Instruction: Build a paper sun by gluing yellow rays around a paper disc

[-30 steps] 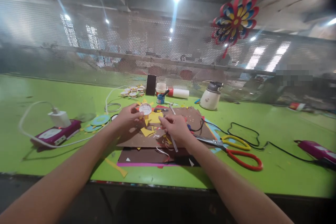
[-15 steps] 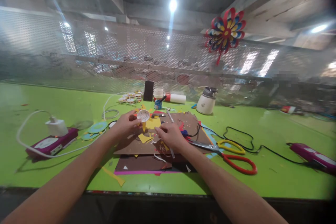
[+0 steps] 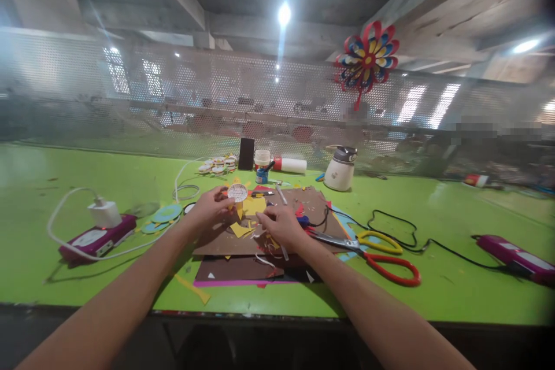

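In my left hand (image 3: 212,206) is a round white disc (image 3: 237,192) with yellow paper points around its edge, pinched between thumb and fingers above the brown board (image 3: 312,199). My right hand (image 3: 281,225) rests low over the same board, thumb and fingers closed together; what they pinch, if anything, is too small to make out. Pieces of yellow paper (image 3: 254,206) lie between the hands. Just beyond my right wrist is a blue tool (image 3: 303,221) with a black cord, partly hidden. Big scissors (image 3: 385,260) with red and yellow handles lie to the right.
Purple power strips (image 3: 103,244) (image 3: 515,257) sit at both sides, with cords trailing over the green table (image 3: 455,300). Blue-green paper discs (image 3: 167,213) lie left. Toward the back stand a phone (image 3: 247,154), a small jar (image 3: 262,175), a white roll (image 3: 291,166) and a white flask (image 3: 340,170).
The view has shifted slightly. My left hand still holds the disc, which has turned a little, and my right hand stays almost in place.
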Tool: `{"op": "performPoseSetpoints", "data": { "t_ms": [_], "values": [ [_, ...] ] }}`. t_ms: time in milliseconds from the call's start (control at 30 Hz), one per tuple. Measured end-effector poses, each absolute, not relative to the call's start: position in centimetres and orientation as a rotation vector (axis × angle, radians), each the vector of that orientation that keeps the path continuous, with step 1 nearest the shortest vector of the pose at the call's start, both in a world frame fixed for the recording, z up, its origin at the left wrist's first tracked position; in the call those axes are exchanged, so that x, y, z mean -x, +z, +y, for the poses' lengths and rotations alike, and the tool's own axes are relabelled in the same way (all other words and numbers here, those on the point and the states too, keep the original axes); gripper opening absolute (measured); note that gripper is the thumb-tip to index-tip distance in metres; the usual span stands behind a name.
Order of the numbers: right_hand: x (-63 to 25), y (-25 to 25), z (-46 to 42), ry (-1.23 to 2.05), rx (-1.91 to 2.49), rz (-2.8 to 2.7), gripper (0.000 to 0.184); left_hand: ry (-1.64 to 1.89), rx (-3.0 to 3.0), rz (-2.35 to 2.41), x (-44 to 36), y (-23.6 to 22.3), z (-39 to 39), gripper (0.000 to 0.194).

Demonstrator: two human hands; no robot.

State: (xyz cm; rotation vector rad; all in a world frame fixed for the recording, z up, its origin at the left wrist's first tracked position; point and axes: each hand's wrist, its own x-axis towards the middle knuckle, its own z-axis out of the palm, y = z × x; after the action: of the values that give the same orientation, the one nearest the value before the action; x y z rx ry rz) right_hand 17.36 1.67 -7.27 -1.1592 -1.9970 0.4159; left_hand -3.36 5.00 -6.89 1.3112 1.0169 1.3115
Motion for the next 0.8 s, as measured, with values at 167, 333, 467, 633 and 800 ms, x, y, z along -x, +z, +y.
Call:
{"op": "performPoseSetpoints", "data": {
  "t_ms": [167, 333, 467, 633, 800],
  "values": [
    [-17.3, -6.9, 1.3, 0.432, 1.159, -1.995, 0.033, 1.326, -1.229, 1.001, 3.4, -6.8, 5.0, 0.031],
    [-17.1, -6.8, 1.0, 0.464, 1.156, -1.989, 0.033, 1.323, -1.129, 0.995, 3.6, -7.2, 5.2, 0.032],
    [-16.9, -7.2, 1.1, 0.479, 1.131, -1.984, 0.034, 1.331, -1.060, 1.088, 4.3, -7.6, 6.3, 0.033],
    [-16.6, -7.5, 1.0, 0.491, 1.110, -1.977, 0.036, 1.323, -1.030, 1.196, 5.7, -5.7, 8.8, 0.036],
    [-16.8, -7.5, 0.9, 0.492, 1.097, -1.974, 0.036, 1.276, -1.025, 1.310, 5.9, -3.9, 12.1, 0.036]
  ]
}}
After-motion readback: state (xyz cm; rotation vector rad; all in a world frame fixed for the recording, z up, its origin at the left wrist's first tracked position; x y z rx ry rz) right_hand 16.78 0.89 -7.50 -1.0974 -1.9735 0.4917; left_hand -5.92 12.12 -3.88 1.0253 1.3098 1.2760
